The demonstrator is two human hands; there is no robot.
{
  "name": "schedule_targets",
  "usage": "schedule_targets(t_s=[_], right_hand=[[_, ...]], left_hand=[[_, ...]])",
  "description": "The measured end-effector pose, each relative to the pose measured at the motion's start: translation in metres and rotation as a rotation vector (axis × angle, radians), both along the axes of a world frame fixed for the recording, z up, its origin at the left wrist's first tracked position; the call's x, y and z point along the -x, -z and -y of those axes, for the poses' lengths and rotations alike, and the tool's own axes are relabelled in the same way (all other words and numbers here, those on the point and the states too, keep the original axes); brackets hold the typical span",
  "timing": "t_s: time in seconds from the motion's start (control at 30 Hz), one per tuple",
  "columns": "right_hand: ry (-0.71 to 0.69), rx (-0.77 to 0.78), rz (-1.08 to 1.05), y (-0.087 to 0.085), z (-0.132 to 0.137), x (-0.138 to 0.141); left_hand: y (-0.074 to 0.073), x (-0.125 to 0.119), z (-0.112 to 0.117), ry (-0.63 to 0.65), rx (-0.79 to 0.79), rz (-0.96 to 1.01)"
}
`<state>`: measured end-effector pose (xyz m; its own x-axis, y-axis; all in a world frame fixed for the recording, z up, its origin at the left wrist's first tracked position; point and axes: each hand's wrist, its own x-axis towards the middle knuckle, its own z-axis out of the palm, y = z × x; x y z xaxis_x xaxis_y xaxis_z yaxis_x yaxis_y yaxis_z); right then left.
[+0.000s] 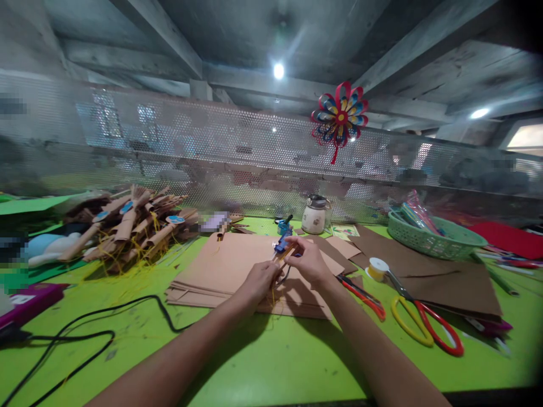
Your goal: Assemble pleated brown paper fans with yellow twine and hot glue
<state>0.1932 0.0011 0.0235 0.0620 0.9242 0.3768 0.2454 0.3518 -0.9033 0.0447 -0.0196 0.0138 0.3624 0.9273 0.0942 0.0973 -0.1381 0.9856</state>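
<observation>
My left hand [259, 281] and my right hand [309, 261] meet over a stack of brown paper sheets [229, 265] on the green table [271, 356]. Together they pinch a thin rolled brown paper stick [285, 252] with a blue piece [280, 245] at its far end. Both hands have their fingers closed round it. Yellow thread hangs below my left hand.
A pile of finished brown paper rolls [131, 226] lies at the left. Scissors with yellow and red handles [424, 322] and a red-handled tool [365, 297] lie at the right, near a tape roll [376, 267], a green basket [428, 234] and a white jar [314, 215]. A black cable [85, 328] crosses the left front.
</observation>
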Motion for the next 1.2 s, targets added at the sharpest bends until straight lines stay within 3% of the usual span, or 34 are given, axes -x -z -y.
schedule_targets(t_s=[0.23, 0.43, 0.73, 0.97, 1.2], right_hand=[[-0.032, -0.001, -0.044, 0.007, -0.008, -0.003], [-0.025, 0.046, -0.084, 0.001, -0.004, -0.003], [-0.053, 0.077, -0.248, 0.005, -0.011, -0.007], [-0.091, 0.107, -0.359, 0.004, -0.01, -0.008], [0.006, 0.147, -0.374, 0.005, -0.013, -0.011]], left_hand=[[0.007, -0.002, -0.003, 0.011, 0.038, 0.057], [0.015, -0.004, -0.013, -0.026, 0.017, 0.004], [0.014, -0.003, -0.013, -0.064, -0.118, -0.122], [0.011, -0.005, -0.009, -0.031, -0.078, -0.115], [0.014, -0.003, -0.016, -0.086, -0.062, -0.115]])
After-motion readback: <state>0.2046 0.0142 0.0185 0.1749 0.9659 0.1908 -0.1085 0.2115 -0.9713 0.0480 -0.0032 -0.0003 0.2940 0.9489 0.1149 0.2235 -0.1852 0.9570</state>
